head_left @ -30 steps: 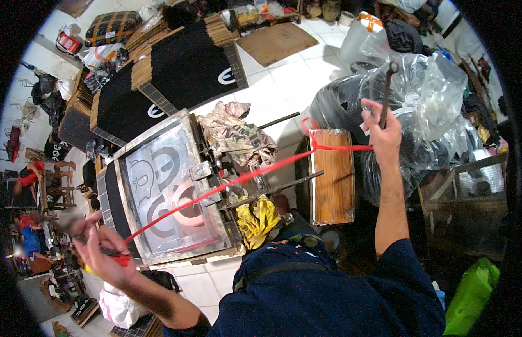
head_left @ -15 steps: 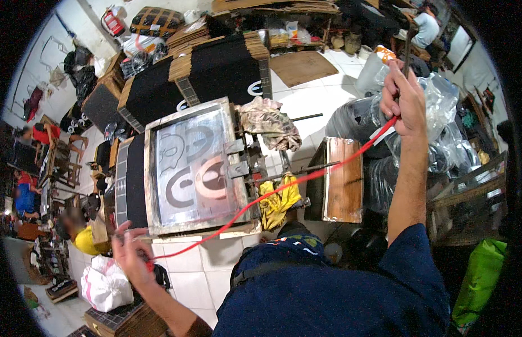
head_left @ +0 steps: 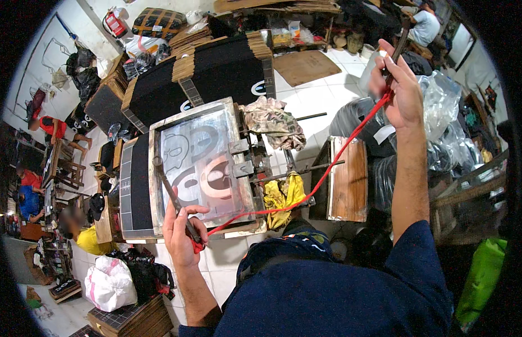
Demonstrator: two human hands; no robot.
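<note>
Left hand (head_left: 181,233) at about 7 o'clock, fingers clenched around the lower end of a dark wrench (head_left: 174,197), whose open head lies over the left part of the printing screen (head_left: 202,163); the same fist pinches one end of a red cord (head_left: 317,182); cord runs taut from that fist up toward 2 o'clock, crossing a yellow rag (head_left: 283,194) and the edge of a wooden board (head_left: 348,180); right hand (head_left: 398,84) raised at about 1 o'clock, closed on the far end of the cord together with a second dark metal tool (head_left: 400,39) that sticks up past the fingers; what kind of tool cannot be told; screen frame sits just left of centre, printed with pale and orange curved shapes, metal clamps on its right edge; crumpled patterned cloth (head_left: 275,121) at the frame's upper right corner, touching the clamp arm; stacks of black boards (head_left: 216,73) at 11 to 12 o'clock; clear plastic bags (head_left: 446,123) at 3 o'clock, behind the right forearm; white sack (head_left: 109,283) on the floor at 8 o'clock; seated people at the far left rim.
</note>
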